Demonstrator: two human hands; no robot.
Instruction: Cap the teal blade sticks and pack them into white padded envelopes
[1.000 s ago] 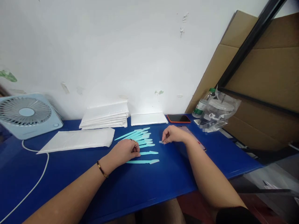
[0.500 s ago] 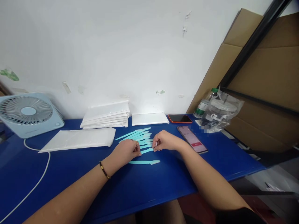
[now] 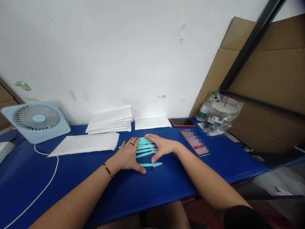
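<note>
Several turquoise eyebrow razors (image 3: 145, 150) lie side by side on the blue table (image 3: 152, 187), with one razor (image 3: 152, 164) a little apart at the near side. My left hand (image 3: 128, 154) is spread over their left ends, thumb stretched out past the nearest razor. From the other side, my right hand (image 3: 162, 146) rests over their right ends, its fingers reaching to the far razors and its thumb apart. Neither hand grips a razor. Parts of the razors are hidden under both hands.
Behind the razors stand a stack of white padded envelopes (image 3: 109, 121) and a white packet (image 3: 152, 122). One flat envelope (image 3: 83, 143) and a fan (image 3: 38, 119) with a cable are leftward. Two phones (image 3: 182, 122), a bottle (image 3: 205, 108) and a bagged cup (image 3: 221, 116) are rightward.
Both hands have gone from pinched fingers to spread ones around the razors. The view has shifted slightly to the left.
</note>
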